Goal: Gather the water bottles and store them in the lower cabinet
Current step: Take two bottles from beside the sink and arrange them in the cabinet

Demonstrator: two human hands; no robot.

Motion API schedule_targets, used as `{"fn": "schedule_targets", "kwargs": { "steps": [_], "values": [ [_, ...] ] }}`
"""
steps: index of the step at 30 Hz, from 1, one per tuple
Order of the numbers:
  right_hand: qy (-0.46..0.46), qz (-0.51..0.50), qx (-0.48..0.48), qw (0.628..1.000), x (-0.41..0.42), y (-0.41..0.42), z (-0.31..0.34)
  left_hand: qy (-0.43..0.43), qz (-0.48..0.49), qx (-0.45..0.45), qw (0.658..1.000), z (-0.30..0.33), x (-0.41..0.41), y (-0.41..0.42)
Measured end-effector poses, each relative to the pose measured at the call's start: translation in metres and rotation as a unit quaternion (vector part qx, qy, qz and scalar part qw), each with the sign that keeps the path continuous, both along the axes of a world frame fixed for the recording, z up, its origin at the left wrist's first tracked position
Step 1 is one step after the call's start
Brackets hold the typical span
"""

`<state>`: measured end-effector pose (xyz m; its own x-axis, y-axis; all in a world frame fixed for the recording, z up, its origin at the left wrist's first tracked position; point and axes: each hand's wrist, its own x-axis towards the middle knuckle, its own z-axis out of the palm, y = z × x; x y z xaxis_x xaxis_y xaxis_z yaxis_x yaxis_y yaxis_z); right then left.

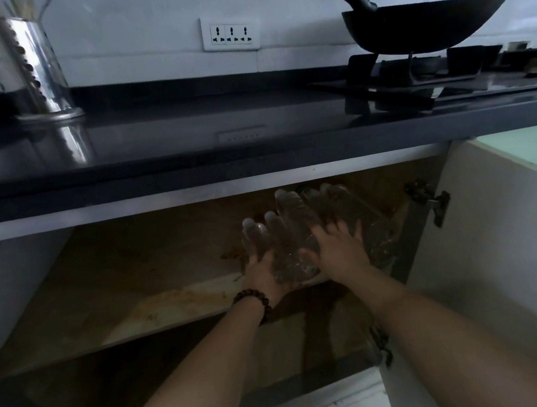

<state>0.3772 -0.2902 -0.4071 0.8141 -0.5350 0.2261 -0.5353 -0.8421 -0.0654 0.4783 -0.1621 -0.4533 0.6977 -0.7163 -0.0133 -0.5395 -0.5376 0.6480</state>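
Head view. Lower cabinet (pixel 178 295): door (pixel 498 248) swung open at right, stained shelf exposed. Water bottles (pixel 291 233): clear plastic, a cluster of perhaps four, caps pointed inward, laid on the shelf at its right end; the exact count is obscured by dim light. Left hand (pixel 262 273): beaded bracelet (pixel 253 303) worn at the wrist, grip curled under the near ends of the bottles. Right hand (pixel 337 246): fingers spread flat over the bottles, pressed on top. Worktop (pixel 190 135): dark, carrying a steel utensil holder (pixel 26 68) and a hob with a black wok (pixel 420 24).
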Motion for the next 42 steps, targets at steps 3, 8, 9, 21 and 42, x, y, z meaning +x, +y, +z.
{"fn": "schedule_targets", "kwargs": {
  "steps": [3,8,9,21,42],
  "values": [
    [-0.006,0.012,0.012,1.000,-0.005,-0.005,0.003,-0.055,-0.006,0.047,0.997,-0.002,0.005,-0.009],
    [-0.222,-0.104,0.121,0.962,-0.046,-0.022,-0.014,-0.045,0.041,0.033,0.998,0.001,-0.003,-0.008],
    [-0.222,-0.114,0.151,0.956,-0.049,-0.026,-0.018,-0.045,0.045,0.025,0.998,0.000,-0.003,-0.008],
    [-0.275,-0.118,0.259,0.918,-0.049,0.007,-0.070,-0.064,0.064,0.008,0.996,-0.015,0.005,-0.013],
    [-0.194,0.009,0.158,0.968,-0.026,0.041,-0.075,-0.065,0.030,-0.008,0.997,-0.012,0.019,-0.014]
  ]
}}
